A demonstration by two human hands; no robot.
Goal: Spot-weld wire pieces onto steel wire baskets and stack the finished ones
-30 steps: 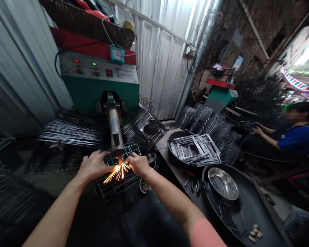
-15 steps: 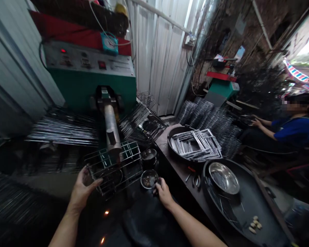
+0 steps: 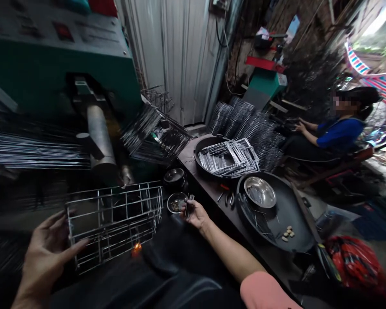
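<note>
My left hand [image 3: 49,249] grips the left end of a wire basket [image 3: 116,223], thumb on the near side and fingers behind it. The basket hangs tilted below the metal arm [image 3: 101,141] of a green welding machine [image 3: 51,81]. My right hand [image 3: 195,213] pinches a few short dark metal pieces [image 3: 189,206] upright between thumb and fingers; their exact kind is unclear. Just left of that hand sits a small metal bowl [image 3: 175,202] with bits inside, and a second bowl [image 3: 173,176] stands behind it. An orange spark [image 3: 137,249] glows by the basket's lower edge.
Rectangular wire frames [image 3: 234,156] fill a black tray on the bench to the right. Another black tray [image 3: 296,210] bears a steel bowl [image 3: 260,192], thin rods and pale pieces. Pliers [image 3: 229,199] lie between. Wire stacks flank the machine. A person in blue [image 3: 339,133] sits farther right.
My view has swung right and closer to the machine. The basket has come out from around the metal arm, lower and nearer. My right hand has lifted off the bowl's rim with metal pieces in it.
</note>
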